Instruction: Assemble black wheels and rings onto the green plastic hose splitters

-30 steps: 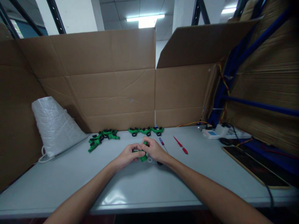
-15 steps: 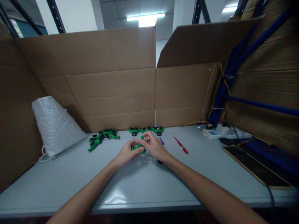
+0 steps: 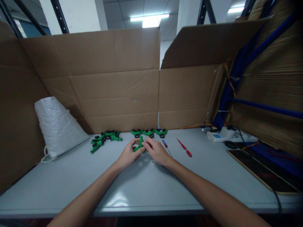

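Note:
My left hand is closed on a small green plastic toy part, with thumb and fingers pinching its lower side. My right hand grips the same part from the right, its fingertips close to the left ones. The fingers cover much of the part. Just below the right hand, a small white ring lies on the table. A screwdriver with a purple handle lies beyond the right wrist, which partly hides a small black piece.
Green toy cars with black wheels stand in a row at the back. More green toy vehicles cluster to the left, near a white bag. A red screwdriver lies right, before a power strip. Cardboard walls enclose the table.
The green part has turned in my hands, with one end now pointing upward. My right hand has lowered slightly, and its fingers have shifted on the part. The view has moved a little.

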`<state>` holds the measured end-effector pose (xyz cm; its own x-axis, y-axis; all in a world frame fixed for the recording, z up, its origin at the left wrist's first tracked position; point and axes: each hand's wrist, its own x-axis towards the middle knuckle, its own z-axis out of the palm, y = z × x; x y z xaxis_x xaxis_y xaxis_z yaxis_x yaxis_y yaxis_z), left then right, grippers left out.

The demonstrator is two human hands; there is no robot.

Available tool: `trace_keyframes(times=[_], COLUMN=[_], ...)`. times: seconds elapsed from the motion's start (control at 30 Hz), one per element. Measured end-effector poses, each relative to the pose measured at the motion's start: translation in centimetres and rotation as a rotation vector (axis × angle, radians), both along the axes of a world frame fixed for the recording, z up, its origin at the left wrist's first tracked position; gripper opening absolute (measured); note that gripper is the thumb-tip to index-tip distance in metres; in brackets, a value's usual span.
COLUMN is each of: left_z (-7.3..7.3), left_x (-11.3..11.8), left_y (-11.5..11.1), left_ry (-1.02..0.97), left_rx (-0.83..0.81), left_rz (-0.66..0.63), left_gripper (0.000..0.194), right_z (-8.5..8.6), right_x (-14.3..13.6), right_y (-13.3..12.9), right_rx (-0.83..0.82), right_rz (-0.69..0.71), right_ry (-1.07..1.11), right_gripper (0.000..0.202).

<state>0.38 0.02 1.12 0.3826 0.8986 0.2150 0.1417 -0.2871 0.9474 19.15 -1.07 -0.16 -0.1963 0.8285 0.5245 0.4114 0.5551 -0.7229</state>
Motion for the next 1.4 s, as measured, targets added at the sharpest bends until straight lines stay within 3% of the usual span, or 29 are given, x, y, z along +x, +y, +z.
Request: trace_keyframes(times=[0.13, 0.2, 0.53, 0.83, 1.13, 1.4], left_z=[-0.4, -0.5, -0.5, -0.2, 0.1, -0.4], left_x=[0.0, -0.1, -0.6, -0.8, -0.4, -0.8], left_y=[0.3, 0.6, 1.2, 1.2, 0.4, 0.6], left_ry=[-0.105, -0.149, -0.038, -0.080, -0.280, -0.383], left_rx=[-0.116, -0.137, -0.026, 0.031, -0.221, -0.556], left_rz=[-0.097, -0.086, -0.036, -0.085, -0.117, -0.206], left_gripper=[0.056, 0.055, 0.055, 0.049, 0.049, 0.031], right_z=[-0.6, -0.8, -0.9, -1.4, -0.9, 0.1], right_x=[0.6, 0.9, 0.6, -0.1, -0.4, 0.3], right_y=[0.8, 1.1, 0.9, 1.0, -0.1, -0.4], right_rx=[-0.001, 0.000, -0.031, -0.073, 0.030, 0.280], right_rz=[-0.028, -0.034, 0.009, 0.076, -0.023, -0.032], right_ry=[-0.005, -0.012, 0.002, 0.092, -0.011, -0.266], right_gripper=[0.032, 0.034, 0.041, 0.046, 0.040, 0.031])
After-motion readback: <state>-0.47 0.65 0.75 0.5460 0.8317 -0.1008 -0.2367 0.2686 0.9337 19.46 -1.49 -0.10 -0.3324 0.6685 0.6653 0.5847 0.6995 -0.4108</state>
